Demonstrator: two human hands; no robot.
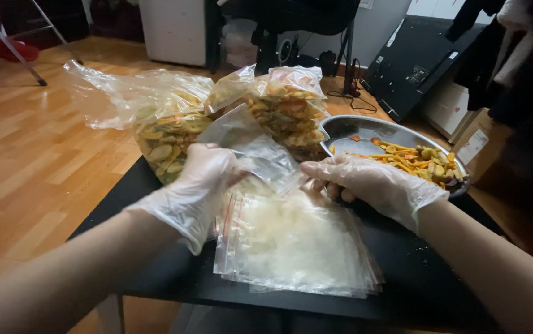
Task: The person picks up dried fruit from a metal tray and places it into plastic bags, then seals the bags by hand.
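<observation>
Nearest the camera, at the table's [415, 272] near edge: a stack of empty clear zip bags [297, 247] w/ red seal strips, lying flat. Just above it both gloved hands work one small clear bag [254, 151], held up over the stack, mid-table. Left hand [201, 185] pinches the bag's left side, fingers clenched on the film; right hand [372, 182] grips the lower right part, thumb under. Can't tell if the mouth is open yet.

Behind, toward the far edge: two big clear bags of dried fruit/veg chips [217, 117], tops loose. At the far right corner a metal bowl [365, 127] w/ mixed chips piled on its right side.

To do this bit well, I'd say: rub the two film layers apart at the seal rather than pull, since thin plastic clings to gloves. Keep the bag above the stack so no spare sheets lift w/ it. Hold the mouth toward the bowl.
</observation>
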